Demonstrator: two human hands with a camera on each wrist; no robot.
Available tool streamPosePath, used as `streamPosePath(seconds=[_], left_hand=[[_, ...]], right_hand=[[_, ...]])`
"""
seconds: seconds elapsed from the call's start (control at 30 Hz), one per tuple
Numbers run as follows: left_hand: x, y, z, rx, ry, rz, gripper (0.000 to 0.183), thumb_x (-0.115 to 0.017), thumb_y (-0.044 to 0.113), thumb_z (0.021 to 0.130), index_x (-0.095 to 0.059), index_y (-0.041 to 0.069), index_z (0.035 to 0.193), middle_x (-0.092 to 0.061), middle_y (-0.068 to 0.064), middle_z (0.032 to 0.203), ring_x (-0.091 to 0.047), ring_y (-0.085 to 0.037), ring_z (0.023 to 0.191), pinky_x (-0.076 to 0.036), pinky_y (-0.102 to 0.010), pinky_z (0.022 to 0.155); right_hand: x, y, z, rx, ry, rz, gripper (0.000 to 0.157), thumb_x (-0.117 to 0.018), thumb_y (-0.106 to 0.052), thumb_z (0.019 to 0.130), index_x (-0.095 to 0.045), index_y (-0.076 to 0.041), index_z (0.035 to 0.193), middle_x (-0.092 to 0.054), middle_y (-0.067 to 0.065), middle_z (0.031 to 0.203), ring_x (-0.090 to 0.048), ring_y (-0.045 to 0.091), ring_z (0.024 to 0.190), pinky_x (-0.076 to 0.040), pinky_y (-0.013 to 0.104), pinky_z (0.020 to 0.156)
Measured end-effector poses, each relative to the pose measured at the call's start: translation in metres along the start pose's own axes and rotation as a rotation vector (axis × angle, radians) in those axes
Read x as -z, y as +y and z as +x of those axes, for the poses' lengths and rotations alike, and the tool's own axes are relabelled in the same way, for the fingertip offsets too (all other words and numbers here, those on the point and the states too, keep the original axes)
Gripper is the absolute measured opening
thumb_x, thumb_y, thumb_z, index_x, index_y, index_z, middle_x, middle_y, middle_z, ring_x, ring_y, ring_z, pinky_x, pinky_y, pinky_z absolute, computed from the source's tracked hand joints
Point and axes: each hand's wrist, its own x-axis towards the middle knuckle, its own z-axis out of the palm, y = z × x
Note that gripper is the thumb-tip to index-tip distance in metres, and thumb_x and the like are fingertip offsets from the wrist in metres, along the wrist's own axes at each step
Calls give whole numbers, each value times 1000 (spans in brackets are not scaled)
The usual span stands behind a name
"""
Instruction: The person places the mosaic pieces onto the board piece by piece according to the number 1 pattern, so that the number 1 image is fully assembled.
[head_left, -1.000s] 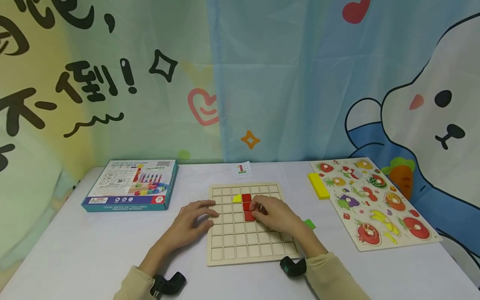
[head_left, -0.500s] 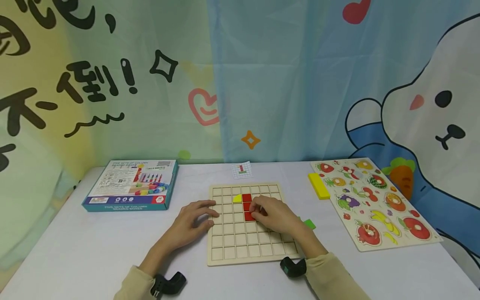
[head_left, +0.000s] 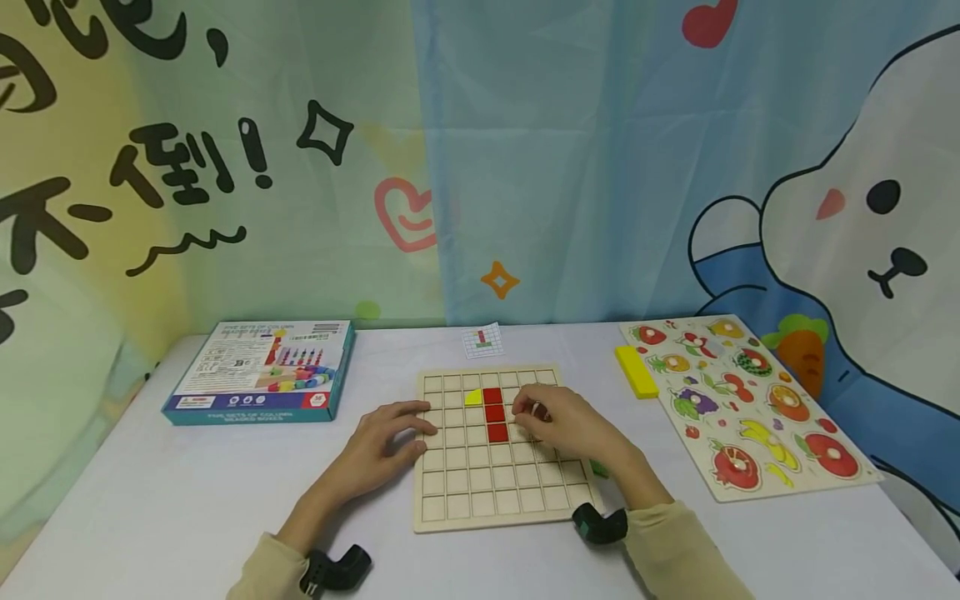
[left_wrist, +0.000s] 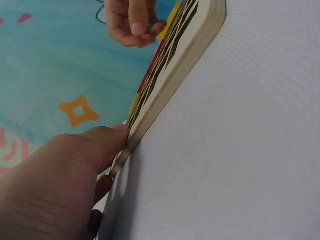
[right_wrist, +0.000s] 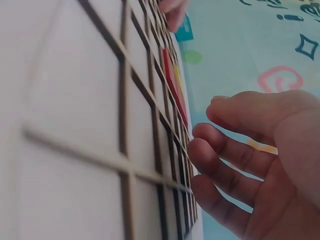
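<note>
A wooden grid board (head_left: 457, 506) lies in the middle of the table. Three of its cells in one column show red tiles (head_left: 495, 415), and a yellow tile (head_left: 473, 397) sits to the left of the top one. My left hand (head_left: 382, 437) rests at the board's left edge; in the left wrist view its thumb (left_wrist: 107, 140) touches the rim. Over the grid, just right of the red tiles, hovers my right hand (head_left: 566, 423). Its fingers (right_wrist: 215, 160) are loosely bent, apart from the thumb, with nothing between them in the right wrist view.
Behind the board lies a small pattern card (head_left: 482, 341). A green piece (head_left: 599, 469) is partly covered by the right forearm. To the right are a yellow block (head_left: 637, 372) and a fruit puzzle board (head_left: 720, 433). At the back left lies a flat box (head_left: 258, 367).
My right hand has come off the red tiles and shifted slightly right, so the whole red column shows. The right forearm now covers more of the green piece. My left hand stays put.
</note>
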Motion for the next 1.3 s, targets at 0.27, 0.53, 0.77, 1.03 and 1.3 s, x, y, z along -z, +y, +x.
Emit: streamPosePath(seconds=[0.27, 0.53, 0.77, 1.03, 1.3], left_hand=[[-1, -4, 0, 6, -13, -9, 19, -65, 26, 89, -65, 32, 108, -53, 3, 136, -44, -23, 131, -28, -53, 102], [-3, -2, 2, -4, -15, -11, 20, -65, 27, 89, -65, 33, 108, -53, 3, 136, -45, -23, 131, -29, -51, 100], [-2, -1, 1, -3, -11, -4, 20, -66, 25, 88, -66, 30, 107, -53, 2, 136, -45, -24, 130, -29, -50, 99], [0, -2, 0, -11, -9, -11, 19, -66, 25, 89, -66, 27, 108, -54, 0, 136, -44, -25, 131, -29, -51, 100], [0, -2, -1, -5, -8, -17, 19, -65, 25, 89, -67, 27, 107, -54, -1, 135, -44, -25, 131, -29, -52, 100]], right_hand=[[16, 14, -8, -45, -11, 10, 11, -59, -18, 93, -61, -10, 101, -63, 0, 88, -55, 12, 77, -47, 24, 67], [38, 32, -25, -107, -28, -5, 12, -57, -16, 94, -60, -8, 102, -63, 4, 90, -55, 15, 77, -47, 23, 64], [55, 45, -33, -199, -122, 24, 12, -57, -17, 94, -59, -9, 102, -61, 4, 91, -54, 18, 78, -47, 27, 66], [61, 55, -39, -237, -263, 82, 21, -68, -19, 85, -59, -6, 98, -53, 3, 79, -50, 16, 75, -40, 26, 64], [60, 51, -41, -258, -278, 75, 20, -71, -17, 82, -59, -8, 95, -51, 3, 77, -48, 16, 74, -37, 26, 62]])
